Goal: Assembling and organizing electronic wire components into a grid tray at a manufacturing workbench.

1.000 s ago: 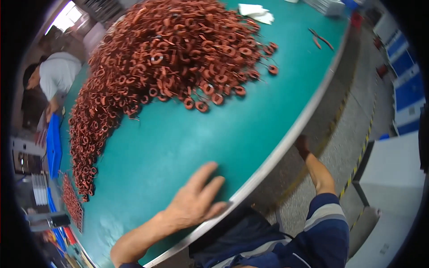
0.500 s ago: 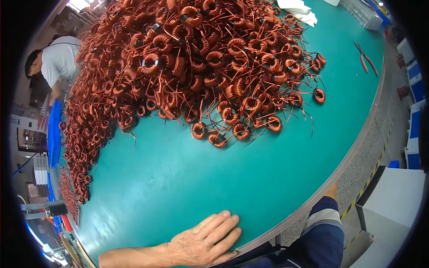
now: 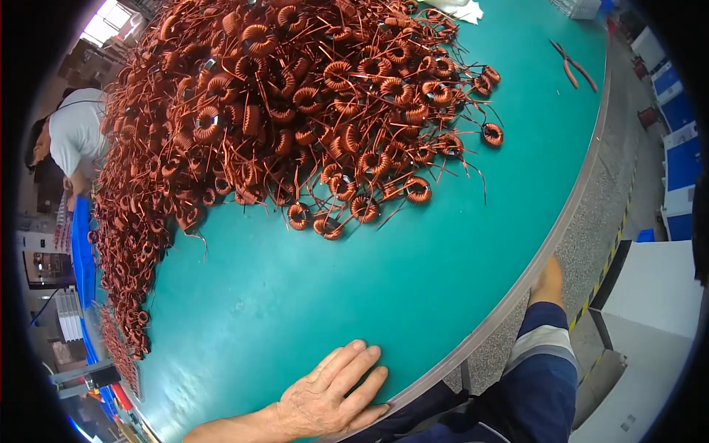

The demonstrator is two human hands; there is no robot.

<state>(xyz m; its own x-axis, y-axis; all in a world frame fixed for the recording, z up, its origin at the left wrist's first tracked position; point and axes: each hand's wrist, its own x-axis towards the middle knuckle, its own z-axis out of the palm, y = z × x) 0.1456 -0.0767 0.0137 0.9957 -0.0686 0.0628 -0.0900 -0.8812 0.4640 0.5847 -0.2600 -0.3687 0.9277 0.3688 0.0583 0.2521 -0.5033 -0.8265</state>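
Observation:
My left hand (image 3: 332,391) lies palm down on the green tabletop (image 3: 295,303) near its front edge. Its fingers are stretched out and a little apart, with nothing in them. Farther off, a large heap of copper-wound toroidal coils (image 3: 295,111) covers the back and left of the table, their wire ends sticking out in all directions. One coil (image 3: 492,134) lies slightly apart at the heap's right side. No right hand of mine shows.
Red-handled pliers (image 3: 572,66) lie at the far right; a white cloth (image 3: 458,10) is behind the heap. At left are a blue bin (image 3: 83,244) and a person in a white shirt (image 3: 77,133) bending forward. My navy trouser leg (image 3: 543,376) extends beside the curved table edge (image 3: 509,306).
The view has shifted slightly, so the heap and pliers sit farther left and higher, and more of my leg shows. My left hand stays flat on the table.

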